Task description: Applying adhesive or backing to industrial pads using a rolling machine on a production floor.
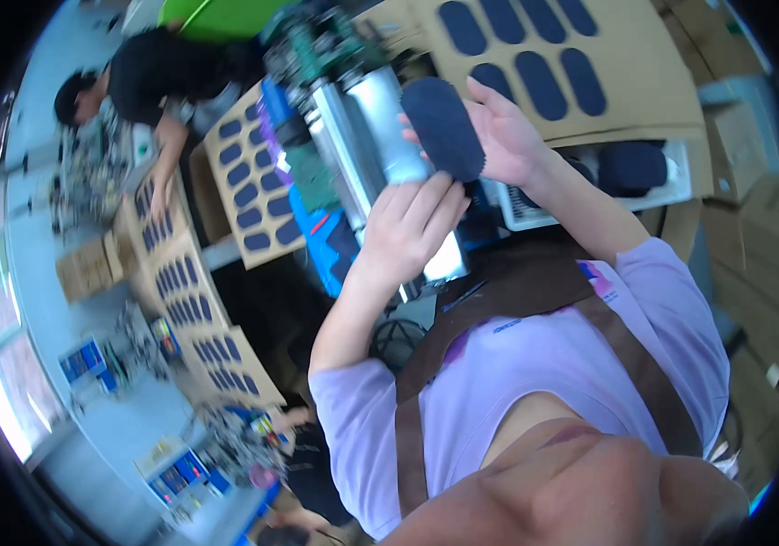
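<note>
A dark navy oval patch (444, 129) with a finely zigzag edge is held up in front of me, above a machine's silver metal plate. My right hand (509, 136) supports it from behind; fingertips show past its left edge and the thumb stands apart. Closed fingers of my left hand (415, 223) meet the patch's lower end, and the fingertips are partly hidden there. Beyond my right hand lies a cardboard sheet (631, 82) with rows of similar dark ovals (539, 84). Under my right forearm a white basket (678, 173) holds more dark pieces (631, 168).
The machine (335, 55) with green parts and a metal roller stands ahead. Left of it is another cardboard sheet (225, 150) of ovals. A co-worker in black (148, 77) reaches over further sheets at far left; another person (312, 464) is at lower left. Cardboard boxes (763, 227) stand right.
</note>
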The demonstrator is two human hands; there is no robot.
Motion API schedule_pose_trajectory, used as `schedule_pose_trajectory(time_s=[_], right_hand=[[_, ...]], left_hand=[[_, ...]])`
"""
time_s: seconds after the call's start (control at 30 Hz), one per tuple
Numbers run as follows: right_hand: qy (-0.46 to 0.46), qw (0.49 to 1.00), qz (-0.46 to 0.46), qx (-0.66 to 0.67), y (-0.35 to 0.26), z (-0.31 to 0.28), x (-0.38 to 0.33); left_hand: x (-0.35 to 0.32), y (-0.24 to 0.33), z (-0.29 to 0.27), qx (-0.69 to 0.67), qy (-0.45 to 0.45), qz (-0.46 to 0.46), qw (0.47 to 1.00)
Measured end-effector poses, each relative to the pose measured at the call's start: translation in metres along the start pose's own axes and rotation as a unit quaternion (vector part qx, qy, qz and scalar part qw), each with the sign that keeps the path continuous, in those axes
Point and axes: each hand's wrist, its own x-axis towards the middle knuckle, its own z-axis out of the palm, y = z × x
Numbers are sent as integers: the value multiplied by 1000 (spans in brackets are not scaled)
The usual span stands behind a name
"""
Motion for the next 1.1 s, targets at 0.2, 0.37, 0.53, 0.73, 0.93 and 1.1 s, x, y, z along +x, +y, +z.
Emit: schedule_pose_trajectory(time_s=[0.2,0.37,0.53,0.73,0.93,1.1], right_hand=[[9,984,-124,-127,-107,-56,-67],[428,770,-195,-431,-195,-115,-127],[524,558,-223,-603,-220,-175,-145],[539,314,-207,-753,-208,-174,-132],[351,292,-324,-829,-142,-91,-136],[84,273,-35,-958,-65,-67,-158]], left_hand=[[1,9,-9,-25,-12,6,1000],[-7,6,-8,-10,-16,-36,999],[-3,8,-11,6,-22,-41,999],[8,6,-22,-1,-6,-50,999],[-2,2,-27,2,0,-49,999],[-13,-3,-27,-7,0,-69,998]])
